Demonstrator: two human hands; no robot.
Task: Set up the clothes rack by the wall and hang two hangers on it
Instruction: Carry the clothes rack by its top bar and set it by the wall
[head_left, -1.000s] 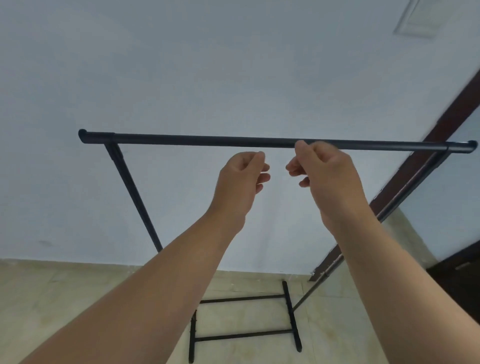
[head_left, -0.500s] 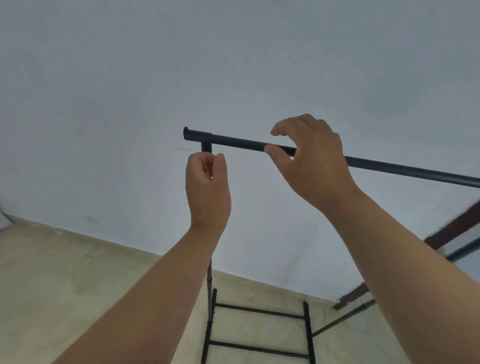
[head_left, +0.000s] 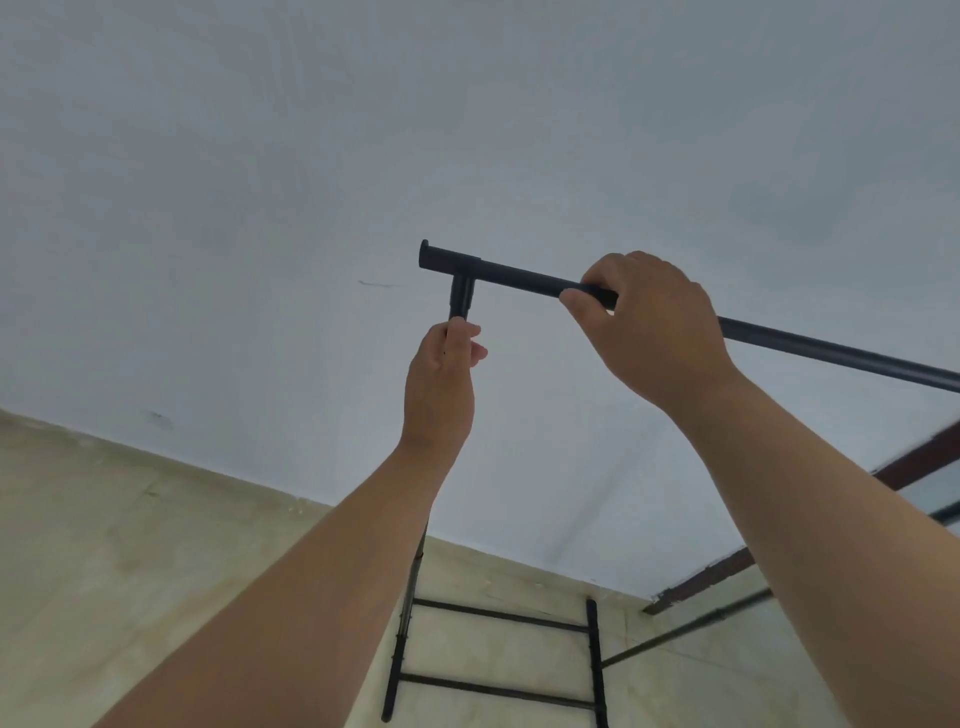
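Note:
A black metal clothes rack stands close to the pale wall. Its top bar (head_left: 519, 274) runs from a capped left end down to the right edge of the view. My right hand (head_left: 644, 322) is wrapped over that bar near its left end. My left hand (head_left: 441, 379) is closed around the left upright post (head_left: 460, 296) just under the T-joint. My left forearm hides most of that post. The rack's base (head_left: 498, 616) with two crossbars lies on the floor below. No hangers are in view.
The white wall (head_left: 260, 208) fills most of the view and meets a beige tiled floor (head_left: 104, 545). A dark brown door frame (head_left: 914, 462) shows at the right edge. The rack's right upright (head_left: 685, 631) slants low on the right.
My view and both hands shifted from the middle of the bar to its left end. My left hand closed on the upright under the joint, and my right hand settled over the bar.

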